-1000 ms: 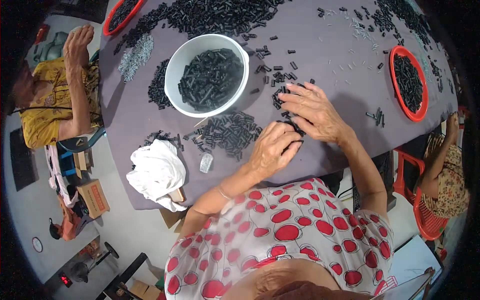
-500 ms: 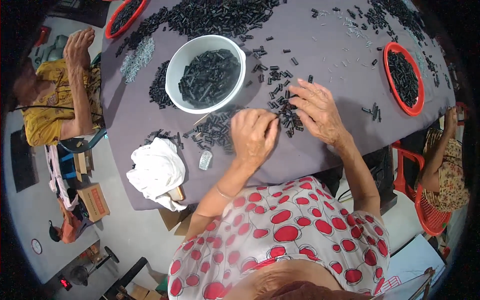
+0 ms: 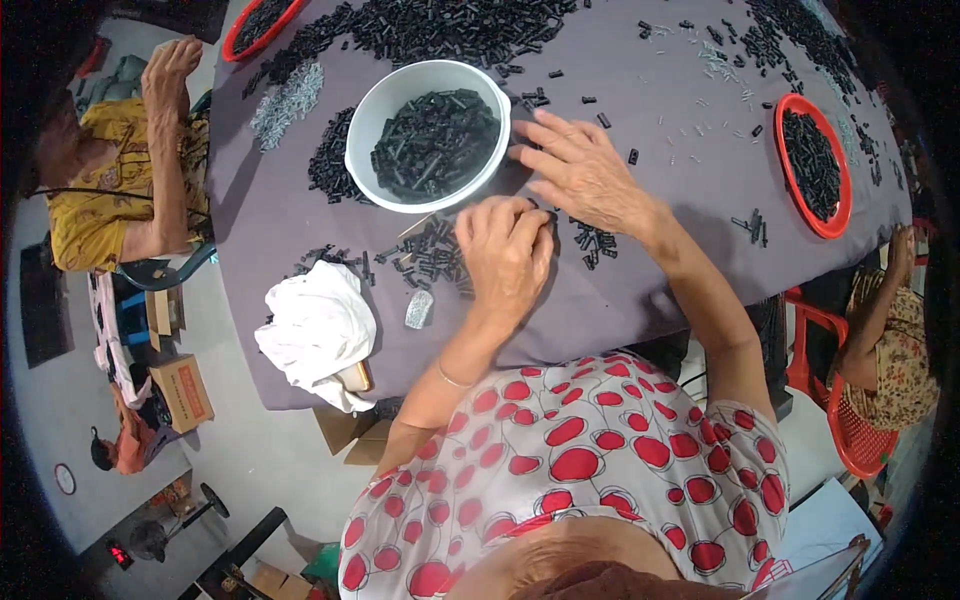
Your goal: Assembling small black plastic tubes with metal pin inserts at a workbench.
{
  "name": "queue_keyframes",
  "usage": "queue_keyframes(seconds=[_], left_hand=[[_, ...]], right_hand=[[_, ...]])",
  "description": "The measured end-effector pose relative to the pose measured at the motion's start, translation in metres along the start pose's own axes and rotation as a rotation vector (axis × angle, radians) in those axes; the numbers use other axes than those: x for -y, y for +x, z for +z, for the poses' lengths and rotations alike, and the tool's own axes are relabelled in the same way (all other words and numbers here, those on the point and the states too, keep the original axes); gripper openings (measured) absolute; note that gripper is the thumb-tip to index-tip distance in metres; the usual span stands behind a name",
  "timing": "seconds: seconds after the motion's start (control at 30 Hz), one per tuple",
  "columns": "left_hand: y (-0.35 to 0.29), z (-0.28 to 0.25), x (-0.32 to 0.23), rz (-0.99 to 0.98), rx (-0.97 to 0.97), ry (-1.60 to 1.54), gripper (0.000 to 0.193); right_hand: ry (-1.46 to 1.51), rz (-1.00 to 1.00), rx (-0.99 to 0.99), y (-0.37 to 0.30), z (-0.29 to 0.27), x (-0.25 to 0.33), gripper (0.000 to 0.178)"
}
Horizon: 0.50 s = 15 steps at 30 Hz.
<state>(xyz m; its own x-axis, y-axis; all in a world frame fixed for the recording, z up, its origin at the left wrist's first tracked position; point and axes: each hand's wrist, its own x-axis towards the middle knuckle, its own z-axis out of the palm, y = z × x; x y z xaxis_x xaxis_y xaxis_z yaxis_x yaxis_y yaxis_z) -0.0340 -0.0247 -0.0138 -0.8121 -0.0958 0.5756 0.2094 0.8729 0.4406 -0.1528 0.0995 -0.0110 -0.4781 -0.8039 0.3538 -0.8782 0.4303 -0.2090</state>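
Black pieces [image 3: 436,250]: long axes every which way. Left hand [image 3: 507,262] curled, can't tell grip; right hand [image 3: 590,180] splayed. Carton [image 3: 180,393] printed.

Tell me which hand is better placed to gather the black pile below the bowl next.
Left, probably: the left hand is at the pile, while the right hand is beside the bowl.

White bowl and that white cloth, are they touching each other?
Apart: the head view shows a strip of grey tablecloth between the white bowl and the white cloth.
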Motion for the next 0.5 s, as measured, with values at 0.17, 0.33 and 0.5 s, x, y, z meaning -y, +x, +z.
queue_keyframes(seconds=[0.17, 0.33, 0.5], left_hand=[[-0.001, 0.003, 0.002, -0.039, 0.064, -0.016, 0.011], [-0.001, -0.003, 0.004, -0.059, 0.063, -0.023, 0.013], [0.001, -0.007, 0.005, -0.075, 0.079, -0.012, 0.009]], right_hand=[[-0.025, -0.054, 0.012, -0.006, 0.004, 0.0, 0.036], [0.096, -0.013, 0.081, -0.035, -0.018, 0.001, 0.036], [0.106, 0.054, 0.04, -0.05, -0.029, 0.005, 0.037]])
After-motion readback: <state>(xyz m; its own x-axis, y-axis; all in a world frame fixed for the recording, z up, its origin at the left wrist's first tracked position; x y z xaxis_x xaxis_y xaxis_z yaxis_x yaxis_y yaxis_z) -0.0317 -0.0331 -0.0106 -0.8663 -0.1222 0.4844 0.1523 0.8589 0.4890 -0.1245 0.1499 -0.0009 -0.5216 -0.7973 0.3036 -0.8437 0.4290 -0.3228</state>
